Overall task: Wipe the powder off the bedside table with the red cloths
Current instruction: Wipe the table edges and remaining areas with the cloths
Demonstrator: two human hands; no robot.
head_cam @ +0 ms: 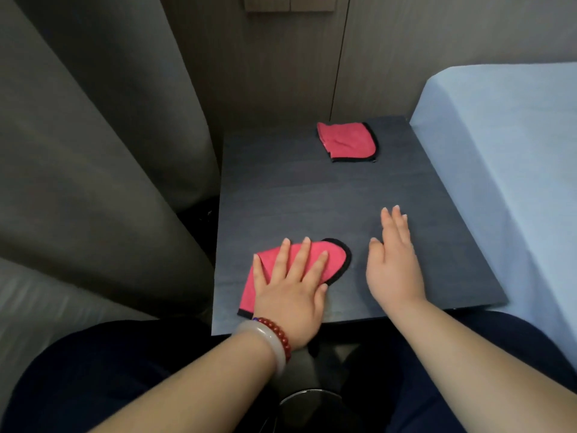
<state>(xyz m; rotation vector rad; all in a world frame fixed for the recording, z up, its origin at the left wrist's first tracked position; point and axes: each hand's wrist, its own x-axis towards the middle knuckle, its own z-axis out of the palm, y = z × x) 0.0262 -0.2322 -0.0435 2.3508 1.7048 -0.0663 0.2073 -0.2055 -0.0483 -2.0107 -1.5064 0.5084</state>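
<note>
Pins one red cloth (335,257) to the counter's (281,198) near edge, lower centre, under left hand (290,295), fingers (301,260) splayed flat. Rests right hand (393,267) straight-fingered beside it, holding nothing. Leaves second red cloth (346,142) upper centre. Looks soft, light, apt to bunch; best pressed mid-panel.

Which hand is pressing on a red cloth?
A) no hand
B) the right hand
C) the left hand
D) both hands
C: the left hand lies flat with spread fingers on the near red cloth, while the right hand rests on the bare bedside table, and the far red cloth lies untouched.
</note>
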